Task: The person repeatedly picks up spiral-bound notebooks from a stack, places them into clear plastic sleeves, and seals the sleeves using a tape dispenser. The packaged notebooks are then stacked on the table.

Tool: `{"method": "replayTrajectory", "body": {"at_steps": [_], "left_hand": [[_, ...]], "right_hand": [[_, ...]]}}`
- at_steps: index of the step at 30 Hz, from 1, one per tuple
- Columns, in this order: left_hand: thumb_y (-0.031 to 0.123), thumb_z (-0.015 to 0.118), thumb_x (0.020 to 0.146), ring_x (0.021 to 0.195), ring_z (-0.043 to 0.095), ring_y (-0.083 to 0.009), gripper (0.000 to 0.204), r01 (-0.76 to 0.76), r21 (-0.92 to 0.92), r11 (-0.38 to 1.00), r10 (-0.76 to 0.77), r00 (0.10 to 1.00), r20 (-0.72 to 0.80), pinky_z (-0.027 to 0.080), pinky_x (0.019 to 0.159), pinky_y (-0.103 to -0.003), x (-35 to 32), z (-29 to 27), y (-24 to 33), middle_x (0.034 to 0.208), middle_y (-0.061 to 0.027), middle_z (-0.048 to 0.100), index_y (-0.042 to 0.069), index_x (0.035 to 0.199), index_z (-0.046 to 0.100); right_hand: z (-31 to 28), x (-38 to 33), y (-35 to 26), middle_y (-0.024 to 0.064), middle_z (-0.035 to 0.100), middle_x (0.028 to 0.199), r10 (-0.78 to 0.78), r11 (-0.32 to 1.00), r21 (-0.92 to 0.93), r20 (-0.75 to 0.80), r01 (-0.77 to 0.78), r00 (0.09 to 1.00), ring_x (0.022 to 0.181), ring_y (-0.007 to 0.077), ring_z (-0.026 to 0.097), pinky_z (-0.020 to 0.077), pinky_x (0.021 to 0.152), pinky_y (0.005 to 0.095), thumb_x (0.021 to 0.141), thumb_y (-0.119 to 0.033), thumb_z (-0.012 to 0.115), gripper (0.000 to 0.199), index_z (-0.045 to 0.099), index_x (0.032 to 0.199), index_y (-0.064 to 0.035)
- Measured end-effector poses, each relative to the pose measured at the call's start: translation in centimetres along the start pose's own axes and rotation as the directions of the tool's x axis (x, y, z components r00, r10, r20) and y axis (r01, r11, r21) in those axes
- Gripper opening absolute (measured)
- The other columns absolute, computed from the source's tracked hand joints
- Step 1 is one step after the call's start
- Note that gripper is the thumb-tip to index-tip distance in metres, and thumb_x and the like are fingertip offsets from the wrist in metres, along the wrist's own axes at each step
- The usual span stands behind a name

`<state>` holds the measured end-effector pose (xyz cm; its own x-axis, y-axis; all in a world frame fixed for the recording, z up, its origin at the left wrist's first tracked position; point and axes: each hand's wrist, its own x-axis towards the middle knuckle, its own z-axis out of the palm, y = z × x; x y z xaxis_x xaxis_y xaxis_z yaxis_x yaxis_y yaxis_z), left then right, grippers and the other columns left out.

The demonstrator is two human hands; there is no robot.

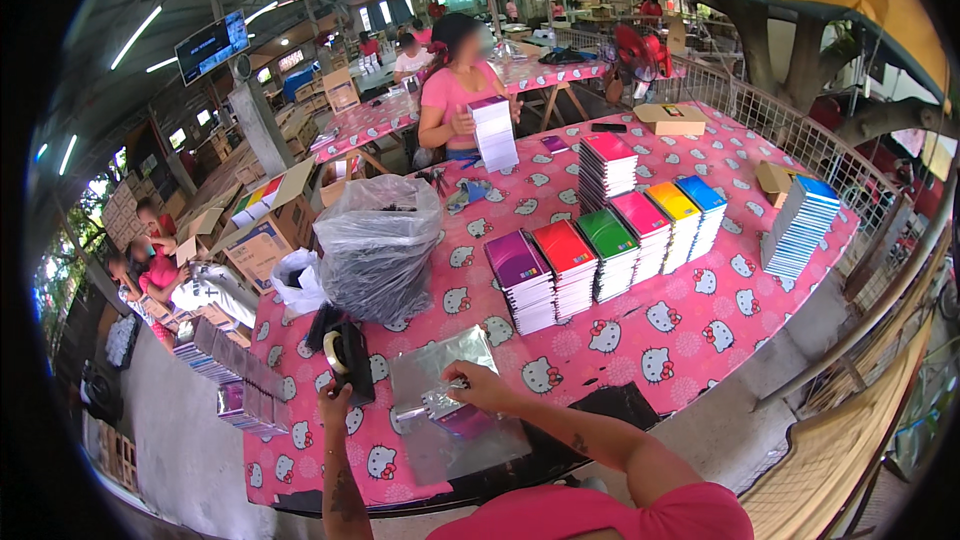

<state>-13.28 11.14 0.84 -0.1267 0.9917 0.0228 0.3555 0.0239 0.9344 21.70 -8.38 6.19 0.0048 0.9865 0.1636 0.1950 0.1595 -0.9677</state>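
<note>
A purple-covered notebook (466, 422) lies in a clear plastic bag (425, 372) at the table's near edge. My right hand (480, 387) is over it, its fingers pinched on the bag's plastic. To the left stands a black tape dispenser (358, 365) with a roll of tape (335, 352). My left hand (335, 406) is at the dispenser's near end, fingers drawn together; whether tape is between them is too small to see. A large clear bag (380, 250) full of dark grey material stands just beyond.
Stacks of spiral notebooks, purple (522, 282), red (566, 268), green and other colours, stand right of centre. A blue-covered stack (802, 227) is at the right edge. Across the table a co-worker (465, 100) holds a notebook stack (494, 135). Cardboard boxes (265, 250) stand left.
</note>
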Motion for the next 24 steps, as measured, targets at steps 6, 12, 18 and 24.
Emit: {"method": "replayTrajectory", "body": {"at_steps": [6, 12, 18, 24], "left_hand": [[0.020, 0.070, 0.087, 0.053, 0.047, -0.0085, 0.022, -0.027, -0.169, 0.985, 0.023, 0.999, -0.025, 0.040, 0.044, -0.024, -0.4, 1.3, 1.8, 0.069, -0.0004, 0.056, 0.002, 0.099, 0.066], [0.014, 0.069, 0.086, 0.052, 0.053, -0.0117, 0.010, 0.233, -0.644, 0.729, -0.228, 0.969, 0.092, 0.046, 0.049, -0.029, -2.8, -0.2, -3.1, 0.068, -0.0012, 0.062, 0.005, 0.090, 0.071], [0.014, 0.069, 0.080, 0.060, 0.065, -0.0183, 0.014, -0.185, 0.533, 0.826, 0.238, 0.971, -0.033, 0.051, 0.056, -0.033, -0.9, -0.8, 0.2, 0.073, -0.0100, 0.070, 0.001, 0.080, 0.074], [0.017, 0.069, 0.083, 0.061, 0.063, -0.0143, 0.017, 0.073, 0.150, 0.986, -0.072, 0.997, -0.011, 0.047, 0.053, -0.029, -1.5, -2.5, 0.4, 0.072, -0.0052, 0.069, 0.001, 0.087, 0.072]], "right_hand": [[-0.1, 0.0, 0.1, 0.0094, 0.064, 0.112, 0.014, 1.000, -0.023, -0.007, -0.014, 1.000, 0.105, 0.0193, 0.060, 0.0471, 0.094, 0.0329, 0.089, -0.014, 0.070, 0.032, 0.059, 0.117, -0.0041], [0.3, -0.2, 0.1, 0.0085, 0.062, 0.110, -0.002, 1.000, -0.022, 0.012, 0.002, 1.000, 0.106, 0.0184, 0.059, 0.0467, 0.093, 0.0328, 0.090, -0.016, 0.070, 0.033, 0.059, 0.118, -0.0042], [-0.3, -0.3, 0.7, 0.0076, 0.061, 0.111, 0.025, 1.000, -0.017, -0.024, -0.026, 0.999, 0.106, 0.0181, 0.058, 0.0466, 0.093, 0.0320, 0.090, -0.017, 0.070, 0.033, 0.059, 0.119, -0.0042], [0.6, 0.1, 0.6, 0.0080, 0.061, 0.111, 0.010, 1.000, 0.006, -0.027, -0.010, 1.000, 0.106, 0.0179, 0.058, 0.0473, 0.092, 0.0320, 0.089, -0.016, 0.070, 0.034, 0.059, 0.119, -0.0044]]}}
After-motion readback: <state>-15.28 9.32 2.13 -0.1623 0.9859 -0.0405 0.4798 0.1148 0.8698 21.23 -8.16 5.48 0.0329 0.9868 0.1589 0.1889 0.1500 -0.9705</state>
